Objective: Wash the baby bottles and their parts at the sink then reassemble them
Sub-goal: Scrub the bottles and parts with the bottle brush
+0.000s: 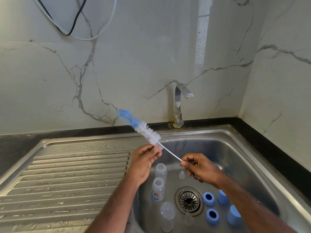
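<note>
My right hand point(200, 167) grips the thin white handle of a bottle brush point(139, 127) with blue and white bristles, held above the sink point(244, 145). My left hand point(144, 158) pinches a small clear nipple at the base of the bristles, with the brush run through it. Down in the basin stand two clear bottles point(158, 189), and a third bottle point(167, 216) sits nearer me. Another clear nipple point(181, 175) rests on the basin floor. Two blue collar rings point(208, 198) and two blue caps point(234, 216) lie to the right of the drain point(189, 200).
A chrome tap point(179, 105) rises behind the basin, with no water running. A wet ribbed steel drainboard point(70, 179) stretches to the left. Black counter edging point(269, 148) borders the sink. Marble walls enclose the corner, and cables point(74, 22) hang at top left.
</note>
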`<state>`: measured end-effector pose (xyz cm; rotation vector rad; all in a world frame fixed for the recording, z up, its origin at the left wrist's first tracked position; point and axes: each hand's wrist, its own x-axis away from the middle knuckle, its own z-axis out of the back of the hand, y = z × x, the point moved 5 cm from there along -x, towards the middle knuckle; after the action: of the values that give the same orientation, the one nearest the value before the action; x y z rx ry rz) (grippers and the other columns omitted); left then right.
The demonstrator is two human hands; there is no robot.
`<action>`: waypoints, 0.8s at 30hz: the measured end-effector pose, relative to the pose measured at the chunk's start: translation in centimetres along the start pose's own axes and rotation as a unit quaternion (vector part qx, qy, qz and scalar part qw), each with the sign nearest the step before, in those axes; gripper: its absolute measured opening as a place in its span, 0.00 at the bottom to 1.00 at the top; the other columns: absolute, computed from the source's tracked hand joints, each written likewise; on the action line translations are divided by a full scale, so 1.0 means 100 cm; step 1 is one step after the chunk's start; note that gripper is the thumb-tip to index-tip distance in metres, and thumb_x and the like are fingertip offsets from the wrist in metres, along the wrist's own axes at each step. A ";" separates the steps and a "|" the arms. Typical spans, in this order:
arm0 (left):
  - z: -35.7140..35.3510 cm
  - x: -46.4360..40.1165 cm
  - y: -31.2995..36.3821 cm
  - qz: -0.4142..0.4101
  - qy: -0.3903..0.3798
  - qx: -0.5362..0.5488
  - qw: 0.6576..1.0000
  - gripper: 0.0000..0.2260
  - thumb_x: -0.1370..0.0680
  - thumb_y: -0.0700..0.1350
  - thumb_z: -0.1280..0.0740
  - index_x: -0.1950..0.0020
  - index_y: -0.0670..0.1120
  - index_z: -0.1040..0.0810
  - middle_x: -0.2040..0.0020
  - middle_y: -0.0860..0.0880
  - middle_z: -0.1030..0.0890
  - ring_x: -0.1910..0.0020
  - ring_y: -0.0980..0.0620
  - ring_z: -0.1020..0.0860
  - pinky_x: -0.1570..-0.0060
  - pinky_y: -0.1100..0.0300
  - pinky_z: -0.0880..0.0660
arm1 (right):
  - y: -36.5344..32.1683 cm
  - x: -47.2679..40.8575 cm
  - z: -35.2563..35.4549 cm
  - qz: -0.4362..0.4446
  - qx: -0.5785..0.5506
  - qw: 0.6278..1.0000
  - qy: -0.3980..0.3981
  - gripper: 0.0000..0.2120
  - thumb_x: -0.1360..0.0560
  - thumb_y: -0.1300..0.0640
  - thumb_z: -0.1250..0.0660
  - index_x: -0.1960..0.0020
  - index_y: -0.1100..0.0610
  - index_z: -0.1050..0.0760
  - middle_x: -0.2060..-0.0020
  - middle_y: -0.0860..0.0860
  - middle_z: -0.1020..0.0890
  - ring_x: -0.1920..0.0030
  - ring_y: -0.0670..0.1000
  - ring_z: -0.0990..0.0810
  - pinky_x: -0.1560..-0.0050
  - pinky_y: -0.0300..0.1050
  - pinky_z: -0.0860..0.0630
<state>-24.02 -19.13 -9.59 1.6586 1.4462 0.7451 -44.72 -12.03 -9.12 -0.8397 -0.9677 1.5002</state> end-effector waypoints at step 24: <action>-0.008 0.001 -0.007 0.022 -0.034 -0.020 0.999 0.08 0.23 0.31 0.34 0.47 0.35 0.19 0.49 0.38 0.15 0.49 0.44 0.15 0.52 0.57 0.18 | 0.002 0.000 0.005 -0.014 -0.028 0.999 -0.006 0.08 0.17 0.55 0.35 0.52 0.57 0.21 0.70 0.53 0.24 0.76 0.46 0.35 0.75 0.40 0.40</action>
<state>-24.99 -18.85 -9.78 1.6741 1.3435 0.7296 -45.29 -12.09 -9.11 -0.8536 -1.0310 1.4619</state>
